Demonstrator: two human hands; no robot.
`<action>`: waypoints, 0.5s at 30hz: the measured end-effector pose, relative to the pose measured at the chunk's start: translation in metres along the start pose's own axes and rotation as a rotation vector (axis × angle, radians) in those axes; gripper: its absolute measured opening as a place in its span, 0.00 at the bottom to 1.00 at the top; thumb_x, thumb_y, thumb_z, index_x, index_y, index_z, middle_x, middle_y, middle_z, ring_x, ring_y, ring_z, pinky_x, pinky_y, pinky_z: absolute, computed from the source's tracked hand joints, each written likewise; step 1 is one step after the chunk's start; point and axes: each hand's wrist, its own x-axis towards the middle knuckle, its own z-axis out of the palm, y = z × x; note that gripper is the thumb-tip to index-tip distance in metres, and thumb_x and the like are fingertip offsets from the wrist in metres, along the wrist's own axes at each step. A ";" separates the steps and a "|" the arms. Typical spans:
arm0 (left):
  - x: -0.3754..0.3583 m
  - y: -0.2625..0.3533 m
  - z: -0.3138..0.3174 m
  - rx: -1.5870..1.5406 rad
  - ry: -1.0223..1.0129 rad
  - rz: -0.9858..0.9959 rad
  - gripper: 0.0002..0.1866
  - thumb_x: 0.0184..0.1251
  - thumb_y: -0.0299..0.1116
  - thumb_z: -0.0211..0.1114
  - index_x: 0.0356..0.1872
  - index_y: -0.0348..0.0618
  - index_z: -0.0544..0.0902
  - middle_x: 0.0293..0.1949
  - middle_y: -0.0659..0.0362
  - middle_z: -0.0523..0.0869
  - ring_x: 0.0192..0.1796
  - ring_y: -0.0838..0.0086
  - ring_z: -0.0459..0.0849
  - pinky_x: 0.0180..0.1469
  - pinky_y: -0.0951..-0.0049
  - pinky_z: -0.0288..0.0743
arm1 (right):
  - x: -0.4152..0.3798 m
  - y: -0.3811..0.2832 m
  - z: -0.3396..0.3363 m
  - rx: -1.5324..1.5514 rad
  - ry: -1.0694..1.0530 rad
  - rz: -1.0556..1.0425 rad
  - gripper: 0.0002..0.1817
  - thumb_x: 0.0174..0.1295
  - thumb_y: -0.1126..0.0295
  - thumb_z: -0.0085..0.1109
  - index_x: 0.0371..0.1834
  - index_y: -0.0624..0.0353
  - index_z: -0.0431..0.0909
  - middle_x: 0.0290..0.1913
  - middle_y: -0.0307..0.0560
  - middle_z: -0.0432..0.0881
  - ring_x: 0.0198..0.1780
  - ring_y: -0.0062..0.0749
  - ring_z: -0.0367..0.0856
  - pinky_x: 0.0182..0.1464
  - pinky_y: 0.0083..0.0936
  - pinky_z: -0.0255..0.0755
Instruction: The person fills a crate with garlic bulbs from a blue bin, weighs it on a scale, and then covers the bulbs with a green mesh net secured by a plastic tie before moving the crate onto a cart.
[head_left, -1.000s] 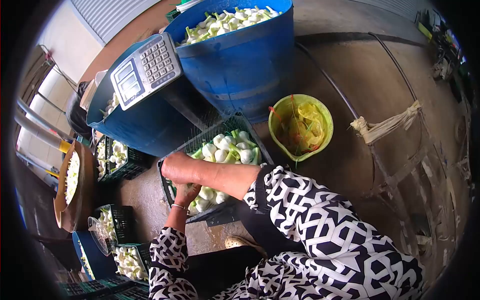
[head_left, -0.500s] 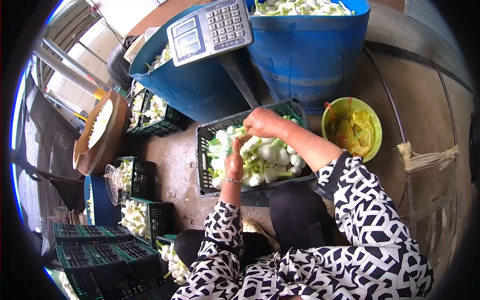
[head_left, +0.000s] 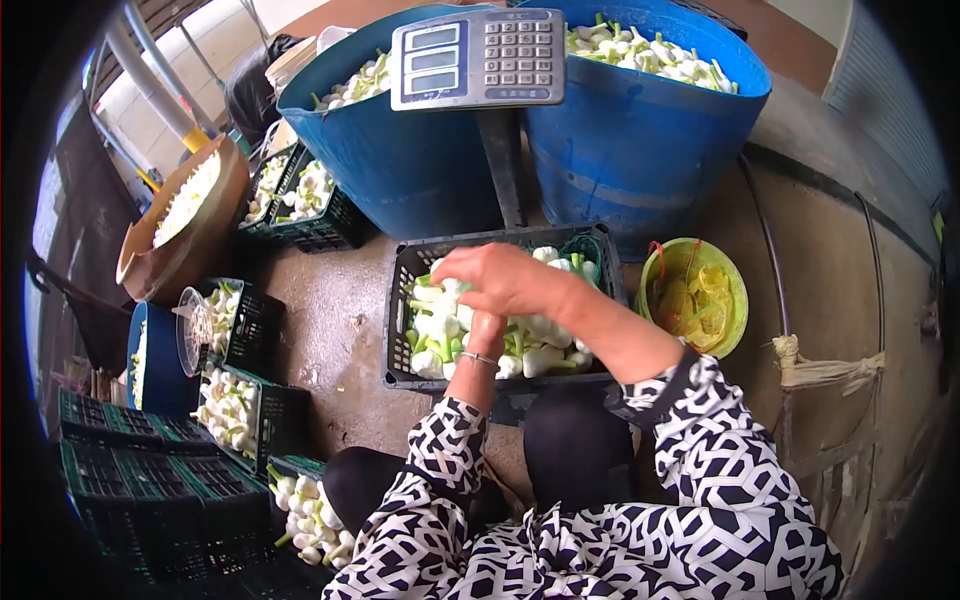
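Observation:
A black plastic crate (head_left: 395,330) in front of my knees holds white garlic bulbs (head_left: 437,322) with green stems. Over the crate, my right hand (head_left: 515,280) bends across my left, its fingers curled down; what they close on is hidden. My left hand (head_left: 487,330), with a bracelet at the wrist, reaches up from below. Its fingers are mostly hidden behind my right hand, so their grip does not show. Green netting (head_left: 590,258) lies in the crate's back right corner.
Behind the crate stands a scale display (head_left: 478,60) on a post, between two blue tubs (head_left: 640,140) of garlic. At right is a yellow-green bucket (head_left: 740,310) with a yellow bag. Garlic crates (head_left: 285,420), a brown basin (head_left: 140,265) and stacked dark crates (head_left: 130,490) line the left.
My right hand has moved slightly left and down in the crate and now covers my left hand's fingers. The whole view has shifted and tilted a little.

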 end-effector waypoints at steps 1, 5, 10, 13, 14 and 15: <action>-0.005 0.005 -0.009 0.654 -0.015 0.017 0.20 0.75 0.44 0.52 0.58 0.44 0.79 0.50 0.56 0.84 0.59 0.70 0.78 0.60 0.69 0.69 | -0.018 -0.010 -0.035 -0.049 0.150 -0.053 0.28 0.51 0.71 0.62 0.60 0.53 0.75 0.60 0.49 0.77 0.60 0.48 0.76 0.61 0.36 0.71; 0.002 -0.008 -0.017 0.762 -0.244 0.473 0.19 0.76 0.39 0.43 0.56 0.44 0.79 0.56 0.55 0.84 0.53 0.63 0.82 0.59 0.67 0.69 | -0.120 0.052 -0.090 -0.115 0.291 0.449 0.55 0.43 0.67 0.74 0.77 0.53 0.51 0.71 0.50 0.67 0.73 0.44 0.64 0.73 0.38 0.57; -0.004 -0.002 -0.001 0.906 -0.094 0.423 0.21 0.78 0.40 0.41 0.63 0.45 0.74 0.60 0.51 0.80 0.58 0.58 0.80 0.64 0.66 0.65 | -0.101 0.104 0.041 0.284 0.238 0.482 0.39 0.56 0.62 0.67 0.71 0.55 0.62 0.64 0.52 0.75 0.67 0.46 0.71 0.68 0.37 0.63; -0.002 0.000 0.013 0.291 0.185 0.269 0.22 0.80 0.39 0.41 0.65 0.41 0.72 0.63 0.46 0.77 0.63 0.62 0.78 0.66 0.67 0.65 | -0.062 0.094 0.103 0.383 0.488 0.415 0.18 0.72 0.64 0.50 0.62 0.58 0.72 0.57 0.54 0.81 0.60 0.46 0.78 0.61 0.34 0.71; -0.003 0.007 0.013 0.407 0.230 0.080 0.25 0.81 0.39 0.41 0.73 0.41 0.61 0.63 0.41 0.76 0.64 0.60 0.77 0.68 0.69 0.64 | -0.056 0.088 0.115 0.393 0.521 0.438 0.19 0.73 0.63 0.47 0.63 0.57 0.71 0.58 0.56 0.79 0.61 0.49 0.77 0.62 0.34 0.69; 0.025 -0.035 -0.019 0.822 0.208 0.373 0.30 0.80 0.47 0.42 0.76 0.44 0.53 0.69 0.44 0.69 0.69 0.63 0.70 0.71 0.70 0.58 | -0.051 0.090 0.119 0.441 0.527 0.434 0.19 0.73 0.62 0.45 0.63 0.57 0.71 0.59 0.57 0.79 0.62 0.52 0.76 0.63 0.35 0.68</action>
